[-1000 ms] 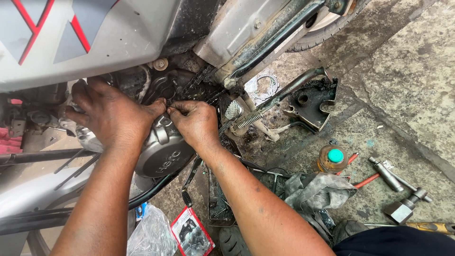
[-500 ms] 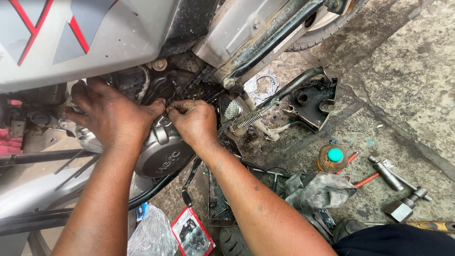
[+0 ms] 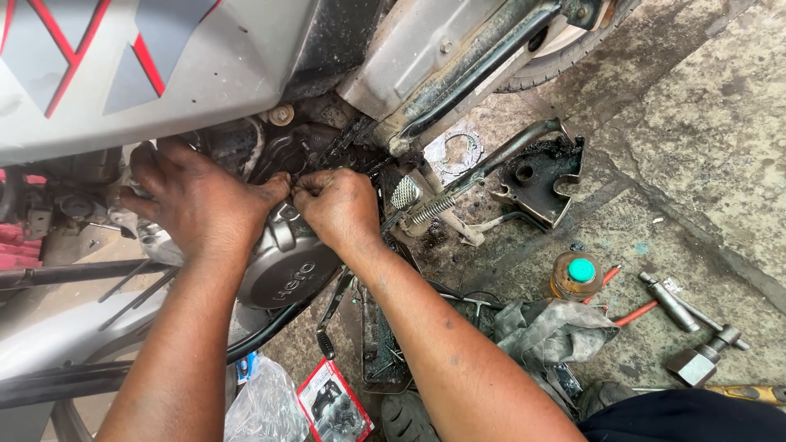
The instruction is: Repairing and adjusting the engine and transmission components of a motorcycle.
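Almost nothing has moved since the earlier frames: both of my hands sit where they were, against the engine cover (image 3: 282, 274), so the fiddly work above it is still going on in place.

My left hand (image 3: 201, 200) lies palm-down over the cover's upper left edge, fingers spread and curled into the greasy parts beneath the grey and red body panel (image 3: 147, 65). It presses rather than grips; I cannot tell whether anything is caught under the fingers.

My right hand (image 3: 340, 209) is just right of the cover's top, closed in a pinch, thumb and fingertips nipped on some small part at the dark recess there. The part itself is too small and grimy to make out.

Both forearms run up from the bottom of the view, wrists bent slightly inward so the thumbs nearly meet.

Right of the cover, well apart on the concrete floor (image 3: 696, 123), stand a small bottle with a teal cap (image 3: 575, 277) and a crumpled rag (image 3: 548, 331).
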